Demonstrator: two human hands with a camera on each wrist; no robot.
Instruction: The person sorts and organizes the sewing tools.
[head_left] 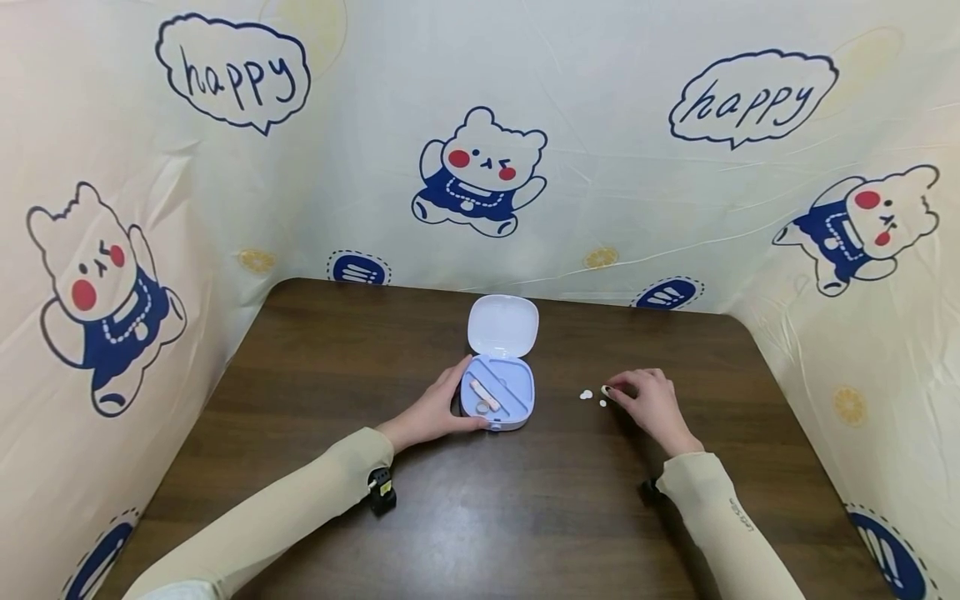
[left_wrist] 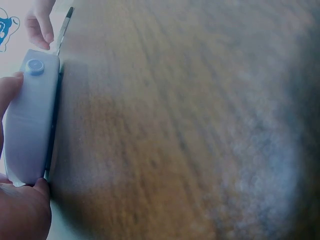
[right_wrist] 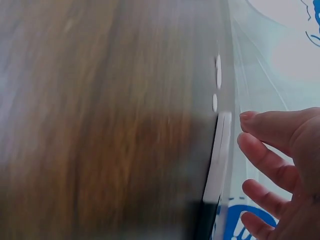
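On the table stands a light-blue pill case [head_left: 525, 400], its white lid [head_left: 502, 325] raised at the back. A pale pink-and-white stick [head_left: 483, 392] and a small round grey piece [head_left: 482, 408] lie inside, left of a diagonal divider. My left hand [head_left: 431, 412] grips the case from the left, thumb along the front near the round button [left_wrist: 35, 67]. To the right, my right hand [head_left: 652, 404] has thumb and forefinger at a small white tablet [head_left: 605, 389], pinching it. Beside these fingertips lie other white tablets [head_left: 587, 394], also seen edge-on as a tablet [right_wrist: 215, 102] in the right wrist view.
The dark wooden table [head_left: 450, 525] runs back to a hanging cloth [head_left: 600, 183] printed with bears, which also encloses both sides. Each forearm wears a small black wrist camera [head_left: 382, 492].
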